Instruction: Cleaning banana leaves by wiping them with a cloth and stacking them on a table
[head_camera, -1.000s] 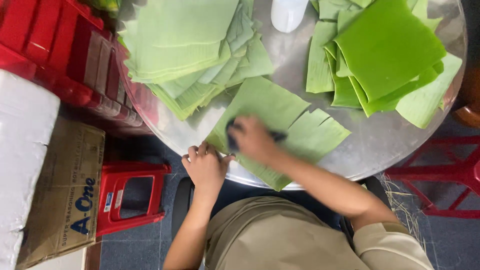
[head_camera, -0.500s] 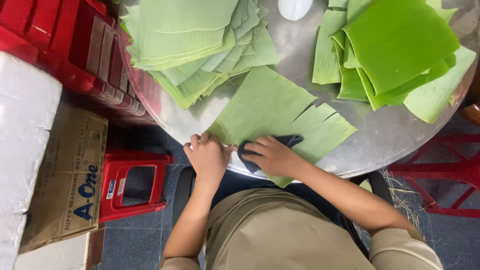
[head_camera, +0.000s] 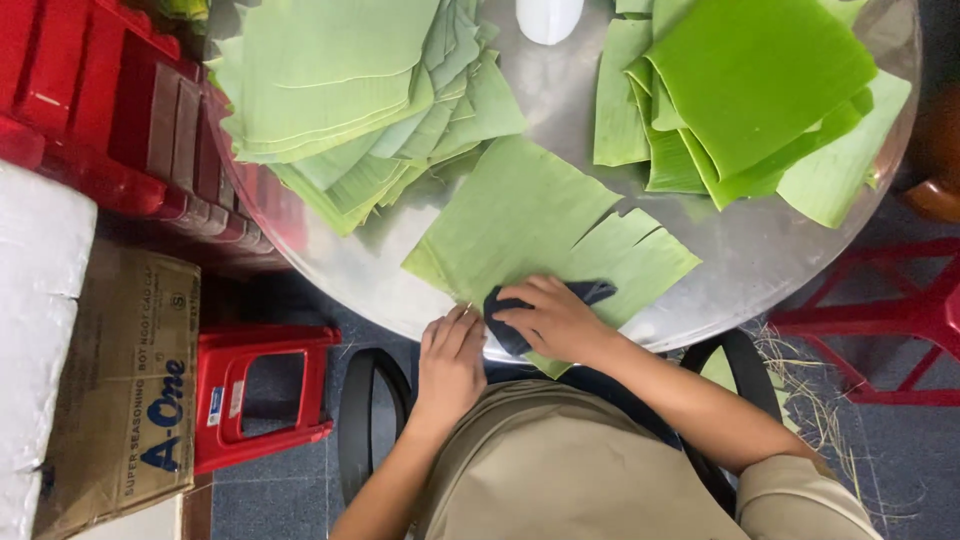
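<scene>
Dark cloth (head_camera: 540, 305) under right hand (head_camera: 555, 320) | left hand (head_camera: 450, 360) flat, leaf (head_camera: 530, 225) edge

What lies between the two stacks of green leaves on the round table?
In the head view, bare metal table and a white object separate the left stack from the right stack.

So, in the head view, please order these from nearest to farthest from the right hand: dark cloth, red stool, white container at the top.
1. dark cloth, under the right hand.
2. white container, at the table's far edge.
3. red stool, on the floor beside the table.
</scene>
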